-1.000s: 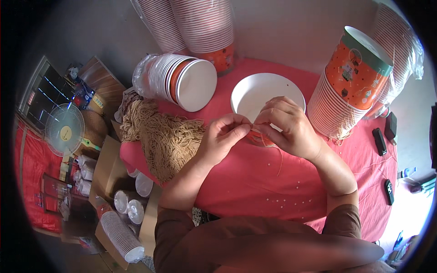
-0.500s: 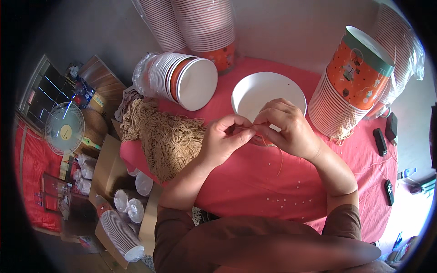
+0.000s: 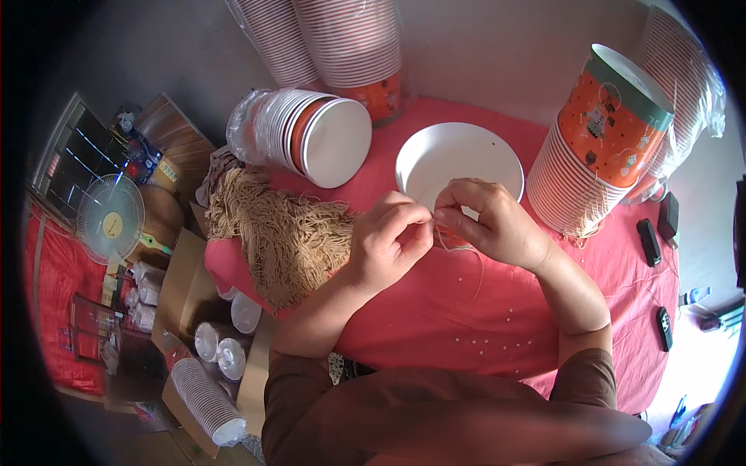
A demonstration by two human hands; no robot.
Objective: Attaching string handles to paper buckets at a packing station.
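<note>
My left hand [image 3: 388, 242] and my right hand [image 3: 497, 225] meet at their fingertips, both closed in a pinch. A thin tan cord [image 3: 480, 273] runs from between them and hangs below my right fingers. What sits exactly at the fingertips is too small to make out. Just beyond my hands stands an open paper tub [image 3: 417, 159], white inside, with a bit of its orange outside showing under my fingers. Left of my left hand, a large heap of tan cords [image 3: 291, 245] lies at the table's edge.
A tall stack of orange and green paper tubs [image 3: 598, 140] stands right, tan cords caught at its side. A wrapped tub stack [image 3: 338, 144] lies back left. Small white beads [image 3: 483, 342] dot the red tablecloth [image 3: 420, 326]. A box [image 3: 186, 272] holds wrapped tubs.
My left fingers have curled and turned around the pinch, and the right fingers have closed lower. A loop of cord now shows under my right hand.
</note>
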